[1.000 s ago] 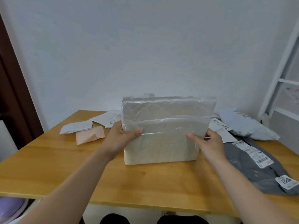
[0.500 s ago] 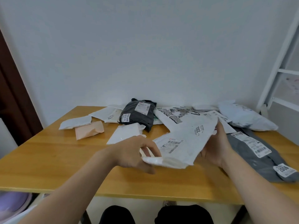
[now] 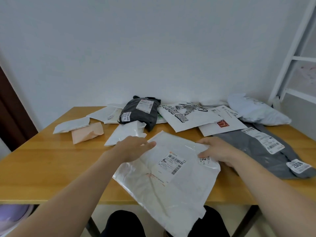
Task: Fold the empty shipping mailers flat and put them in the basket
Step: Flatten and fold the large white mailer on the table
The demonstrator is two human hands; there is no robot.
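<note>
A large white mailer (image 3: 171,182) with a barcode label lies spread flat on the wooden table (image 3: 42,168), its near end hanging over the front edge. My left hand (image 3: 135,147) rests on its far left corner with fingers straight. My right hand (image 3: 220,151) lies on its far right edge, fingers loosely curled over the plastic; whether it pinches the edge I cannot tell. Several other mailers lie behind: a black one (image 3: 140,112), a white printed one (image 3: 186,117), a grey one (image 3: 259,149), a small white one (image 3: 126,132).
A pale blue stuffed mailer (image 3: 256,110) sits at the back right, near a white metal frame (image 3: 294,53). Small white and peach envelopes (image 3: 85,132) lie at the back left. A lilac rounded container (image 3: 12,216) shows below the table's left front corner.
The white mailer, held upright a second ago, has been turned over and laid flat on the table. Both hands now rest on its far end.
</note>
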